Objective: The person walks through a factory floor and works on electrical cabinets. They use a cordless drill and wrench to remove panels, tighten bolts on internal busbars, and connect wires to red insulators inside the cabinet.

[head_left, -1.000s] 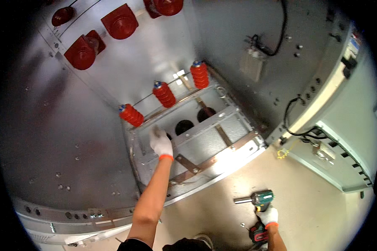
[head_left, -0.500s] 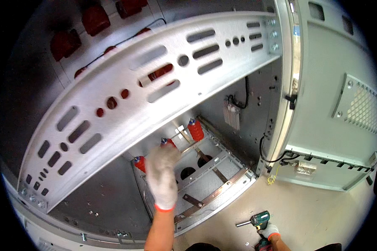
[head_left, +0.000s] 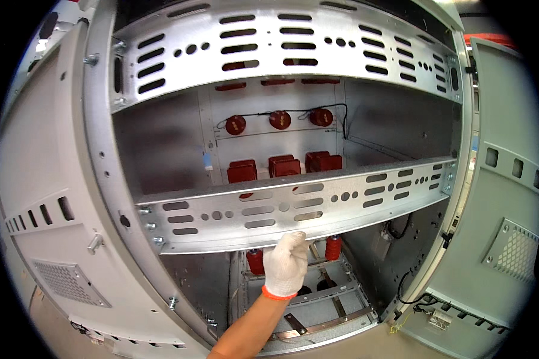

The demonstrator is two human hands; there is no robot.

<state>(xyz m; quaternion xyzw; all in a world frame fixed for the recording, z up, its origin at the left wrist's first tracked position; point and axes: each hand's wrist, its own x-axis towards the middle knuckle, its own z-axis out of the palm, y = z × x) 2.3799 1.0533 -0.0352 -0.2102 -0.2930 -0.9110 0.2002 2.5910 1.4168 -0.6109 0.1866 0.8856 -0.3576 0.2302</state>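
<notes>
Grip of the left hand (head_left: 285,266), in a white knitted glove with an orange cuff, is hovering at the lower edge of a silver, slotted sheet-metal lower crossbeam (head_left: 328,214). Fingers are curling inward; whether they are touching the metal or closing on anything, cannot tell. Right hand is lying outside the view; its state cannot be told.

Lower crossbeam is spanning the opening of a grey metal cabinet (head_left: 161,134), bolts showing at both ends. A silver, slotted metal upper crossbeam (head_left: 269,54) is running across above it. Below, a red ribbed cylindrical insulator (head_left: 256,262) is standing left of the glove, a matching red insulator (head_left: 333,248) right of it. A flat copper-coloured bar (head_left: 320,323) is crossing the cabinet base near the front. Dark-red blocky fittings (head_left: 284,166) are lining the rear wall; a pale grey-green door (head_left: 491,197) is standing open at right.
</notes>
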